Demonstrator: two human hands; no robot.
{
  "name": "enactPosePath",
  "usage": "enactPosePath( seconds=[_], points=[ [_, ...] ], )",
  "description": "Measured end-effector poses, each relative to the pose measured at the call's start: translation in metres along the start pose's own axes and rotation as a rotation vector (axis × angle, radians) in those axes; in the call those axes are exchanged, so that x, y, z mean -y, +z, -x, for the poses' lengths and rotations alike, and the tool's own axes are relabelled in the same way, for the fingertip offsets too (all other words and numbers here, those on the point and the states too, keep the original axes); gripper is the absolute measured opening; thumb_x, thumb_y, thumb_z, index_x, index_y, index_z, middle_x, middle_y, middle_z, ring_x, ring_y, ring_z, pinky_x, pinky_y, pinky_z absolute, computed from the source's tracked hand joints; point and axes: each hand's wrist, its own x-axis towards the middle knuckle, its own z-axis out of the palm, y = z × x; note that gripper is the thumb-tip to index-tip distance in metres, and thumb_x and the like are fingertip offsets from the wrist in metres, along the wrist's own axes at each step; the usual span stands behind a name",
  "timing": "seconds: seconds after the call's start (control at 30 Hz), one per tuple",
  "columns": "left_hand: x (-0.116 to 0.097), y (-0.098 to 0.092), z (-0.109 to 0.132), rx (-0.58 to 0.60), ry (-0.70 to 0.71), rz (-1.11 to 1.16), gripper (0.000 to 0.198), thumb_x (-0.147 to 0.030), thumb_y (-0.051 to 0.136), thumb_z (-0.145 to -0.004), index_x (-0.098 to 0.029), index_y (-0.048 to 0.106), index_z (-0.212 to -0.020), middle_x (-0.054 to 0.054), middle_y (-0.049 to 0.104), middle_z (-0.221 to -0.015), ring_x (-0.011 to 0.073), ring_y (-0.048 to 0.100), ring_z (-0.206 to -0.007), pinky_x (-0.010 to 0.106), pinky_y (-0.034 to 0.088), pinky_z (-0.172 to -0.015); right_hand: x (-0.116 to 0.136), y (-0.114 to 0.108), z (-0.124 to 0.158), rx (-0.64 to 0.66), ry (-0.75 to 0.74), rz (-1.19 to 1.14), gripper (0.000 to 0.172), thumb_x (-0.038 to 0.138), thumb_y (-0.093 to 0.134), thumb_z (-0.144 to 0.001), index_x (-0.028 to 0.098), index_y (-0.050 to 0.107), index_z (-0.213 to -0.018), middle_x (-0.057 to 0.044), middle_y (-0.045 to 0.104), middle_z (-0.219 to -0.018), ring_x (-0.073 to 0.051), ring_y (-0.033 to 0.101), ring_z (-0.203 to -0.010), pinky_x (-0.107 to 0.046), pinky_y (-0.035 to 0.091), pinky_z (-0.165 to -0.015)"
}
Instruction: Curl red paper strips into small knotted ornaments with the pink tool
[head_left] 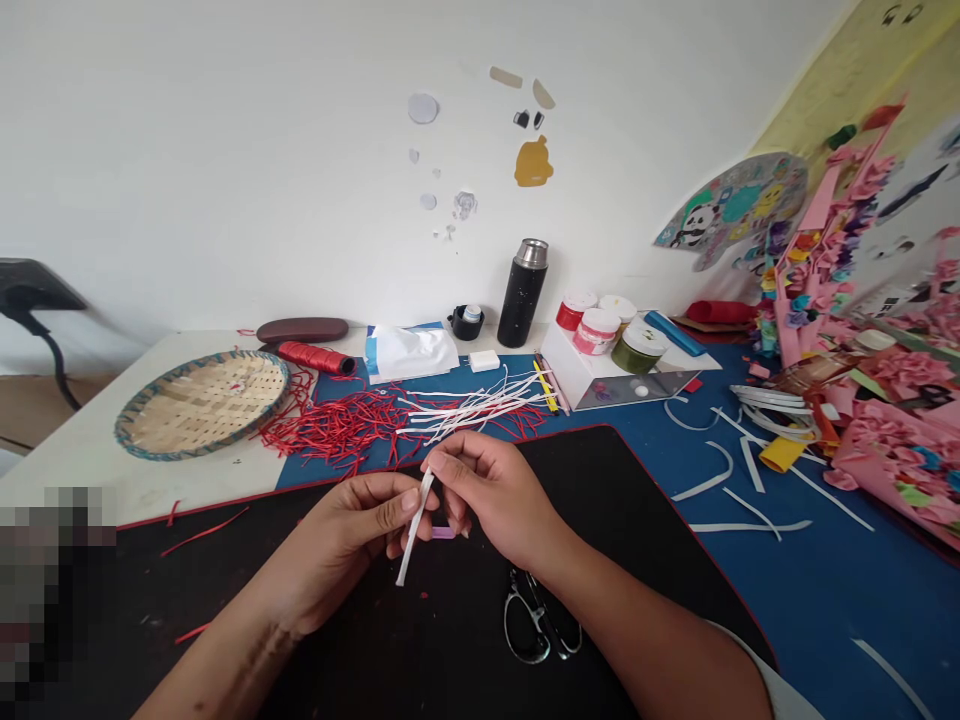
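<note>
Over the black mat, a short narrow white strip [410,545] slants between my two hands. My left hand [360,525] pinches it at the middle between thumb and fingers. Its upper end is in the closed fingers of my right hand [491,490]. Below the fingers, a small light-purple object [443,533] shows only in part. Scissors [527,625] with dark, shiny handles lie on the mat [420,650], partly covered by my right forearm. Behind my hands lie a bunch of white strips [480,402] and a heap of cut red cords [341,430].
A woven bamboo tray [202,395] and a red thread spool [316,357] stand back left. A black flask [523,293] and several lidded jars [640,347] stand at the wall. Loose white strips [750,527] and pink paper flowers [892,445] are at right.
</note>
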Motion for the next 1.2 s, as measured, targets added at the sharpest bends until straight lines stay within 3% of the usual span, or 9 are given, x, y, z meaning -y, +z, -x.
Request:
enactPosePath(
  seconds=[0.3, 0.6, 0.93, 1.2],
  points=[
    [-0.0001, 0.0, 0.0008, -0.028, 0.012, -0.034, 0.043, -0.06, 0.098, -0.068, -0.02, 0.083, -0.064, 0.004, 0.07, -0.062, 0.0128, 0.044, -0.058, 0.025, 0.032, -0.054, 0.0011, 0.0003, 0.0009, -0.007, -0.019, 0.044, 0.039, 0.058, 0.074, -0.094, 0.02, 0.064, -0.093, 0.007, 0.058, -0.054, -0.009, 0.051, -0.045, -0.023, 0.043, -0.048],
    [0.0016, -0.0026, -0.0001, -0.041, 0.009, 0.031, 0.044, -0.057, 0.1, -0.068, -0.018, 0.08, -0.063, 0.001, 0.066, -0.061, 0.0109, 0.043, -0.057, 0.023, 0.033, -0.053, 0.0005, 0.0004, 0.0002, 0.029, 0.01, 0.002, 0.045, 0.063, 0.076, -0.092, 0.02, 0.065, -0.094, 0.007, 0.057, -0.053, -0.009, 0.049, -0.043, -0.023, 0.042, -0.046],
    [0.0011, -0.0051, -0.0001, 0.004, 0.017, 0.084, 0.043, -0.055, 0.096, -0.074, -0.018, 0.078, -0.064, 0.005, 0.071, -0.068, 0.0186, 0.063, -0.069, 0.026, 0.045, -0.065, -0.0002, -0.0005, 0.0019, 0.142, 0.036, -0.06, 0.039, 0.055, 0.078, -0.094, 0.02, 0.068, -0.11, 0.008, 0.062, -0.059, -0.009, 0.054, -0.044, -0.021, 0.04, -0.044],
    [0.004, -0.0053, -0.0006, 0.008, 0.001, 0.06, 0.046, -0.059, 0.096, -0.073, -0.017, 0.081, -0.064, 0.006, 0.071, -0.067, 0.014, 0.052, -0.061, 0.024, 0.037, -0.056, 0.0019, 0.0003, 0.0015, 0.125, 0.062, -0.085, 0.043, 0.058, 0.084, -0.087, 0.021, 0.066, -0.1, 0.008, 0.061, -0.058, -0.009, 0.052, -0.044, -0.022, 0.039, -0.045]
  ],
)
